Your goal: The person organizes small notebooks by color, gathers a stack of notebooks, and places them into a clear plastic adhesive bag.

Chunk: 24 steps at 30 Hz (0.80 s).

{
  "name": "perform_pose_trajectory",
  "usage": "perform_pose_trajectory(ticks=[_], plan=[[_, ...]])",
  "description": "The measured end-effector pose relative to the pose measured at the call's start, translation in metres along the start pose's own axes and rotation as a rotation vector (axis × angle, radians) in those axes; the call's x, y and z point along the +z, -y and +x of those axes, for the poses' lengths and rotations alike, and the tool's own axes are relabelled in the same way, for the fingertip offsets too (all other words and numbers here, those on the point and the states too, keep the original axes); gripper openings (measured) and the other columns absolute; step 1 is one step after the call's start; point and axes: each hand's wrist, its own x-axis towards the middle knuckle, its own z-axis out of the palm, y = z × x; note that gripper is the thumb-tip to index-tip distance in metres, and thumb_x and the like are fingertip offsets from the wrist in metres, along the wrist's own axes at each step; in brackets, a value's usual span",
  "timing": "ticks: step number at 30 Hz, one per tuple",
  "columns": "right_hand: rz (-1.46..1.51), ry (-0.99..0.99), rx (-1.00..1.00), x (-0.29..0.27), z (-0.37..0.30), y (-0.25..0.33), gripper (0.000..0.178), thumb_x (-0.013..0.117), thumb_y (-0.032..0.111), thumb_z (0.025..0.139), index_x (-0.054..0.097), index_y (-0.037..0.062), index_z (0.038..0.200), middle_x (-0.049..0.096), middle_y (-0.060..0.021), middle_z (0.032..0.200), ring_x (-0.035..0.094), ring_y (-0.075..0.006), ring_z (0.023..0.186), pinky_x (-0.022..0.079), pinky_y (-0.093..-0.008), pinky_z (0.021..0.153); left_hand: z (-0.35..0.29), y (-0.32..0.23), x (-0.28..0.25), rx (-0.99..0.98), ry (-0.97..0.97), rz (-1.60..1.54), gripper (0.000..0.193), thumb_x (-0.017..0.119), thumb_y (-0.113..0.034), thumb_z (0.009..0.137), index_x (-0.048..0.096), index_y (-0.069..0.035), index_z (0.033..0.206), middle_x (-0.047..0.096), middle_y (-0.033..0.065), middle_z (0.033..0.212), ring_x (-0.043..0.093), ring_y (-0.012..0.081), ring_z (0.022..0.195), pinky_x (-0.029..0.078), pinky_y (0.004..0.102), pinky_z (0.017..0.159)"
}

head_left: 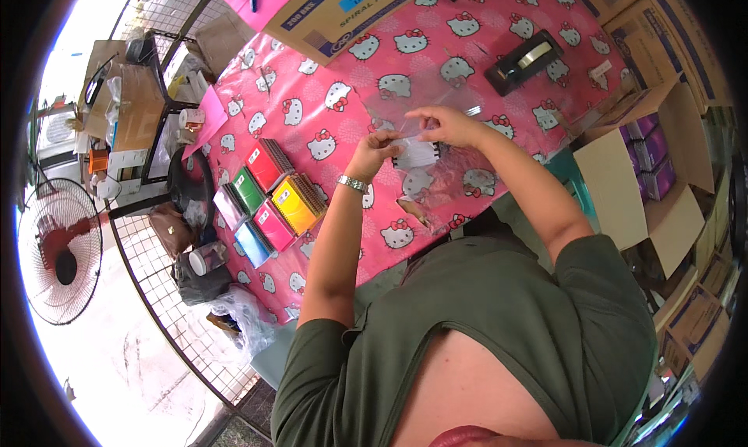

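Observation:
Over the table, my left hand [378, 151], with a metal watch on the wrist, has its fingertips pinched at the edge of a thin clear plastic piece [403, 133]. My right hand [450, 126] is closed at the other side of that plastic, thumb and forefinger bent together. Just under both hands is a small white spiral-edged notepad [418, 155]; whether a finger touches it I cannot tell. To the left of my left hand, several small spiral notebooks stand in stacks, among them a red one [261, 164], a green one [244, 188] and a yellow one [294, 203].
A pink patterned cloth covers the table [337, 96]. A black tape dispenser [523, 63] sits at the far right. A cardboard carton [335, 14] stands at the far edge. On the right, an open box [615, 186] holds purple packs [650, 159]. A fan [62, 252] stands left.

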Motion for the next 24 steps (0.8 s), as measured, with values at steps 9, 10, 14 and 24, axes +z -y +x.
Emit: perform_pose_trajectory(ticks=[9, 10, 14, 24], plan=[[-0.314, -0.082, -0.322, 0.007, -0.039, 0.025, 0.034, 0.067, 0.01, 0.071, 0.065, 0.0061, 0.105, 0.057, -0.0079, 0.098, 0.059, -0.0249, 0.09, 0.049, -0.0371, 0.077, -0.034, -0.036, 0.019, 0.44, -0.086, 0.756, 0.033, 0.064, 0.003, 0.072, 0.068, -0.006, 0.104, 0.063, 0.0077, 0.103, 0.059, 0.0267, 0.103, 0.05, 0.0363, 0.085], [-0.334, -0.109, -0.379, 0.006, -0.047, 0.035, 0.034, 0.068, 0.012, 0.072, 0.064, 0.0059, 0.105, 0.056, -0.0079, 0.1, 0.058, -0.0258, 0.092, 0.049, -0.0372, 0.079, -0.042, -0.042, 0.017, 0.506, -0.027, 0.816, 0.036, 0.064, 0.004, 0.072, 0.066, -0.005, 0.107, 0.062, 0.0081, 0.107, 0.058, 0.0271, 0.105, 0.049, 0.0365, 0.087], [-0.618, -0.166, -0.462, 0.028, -0.055, 0.037, 0.033, 0.071, 0.018, 0.073, 0.063, 0.0065, 0.102, 0.052, -0.0072, 0.107, 0.054, -0.0268, 0.098, 0.046, -0.0396, 0.083, -0.044, -0.029, 0.011, 0.663, 0.045, 0.987, 0.043, 0.068, 0.002, 0.069, 0.063, -0.005, 0.111, 0.058, 0.0101, 0.116, 0.057, 0.0277, 0.107, 0.048, 0.0371, 0.089], [-0.304, -0.58, 0.05, 0.059, -0.028, 0.022, 0.022, 0.068, 0.024, 0.081, 0.061, 0.006, 0.092, 0.058, -0.0066, 0.097, 0.049, -0.0206, 0.104, 0.031, -0.0405, 0.094, -0.018, -0.019, 0.026, 0.474, -0.341, 0.916, 0.014, 0.081, -0.015, 0.06, 0.071, -0.008, 0.066, 0.056, 0.0098, 0.113, 0.053, 0.0282, 0.104, 0.043, 0.0395, 0.091]])
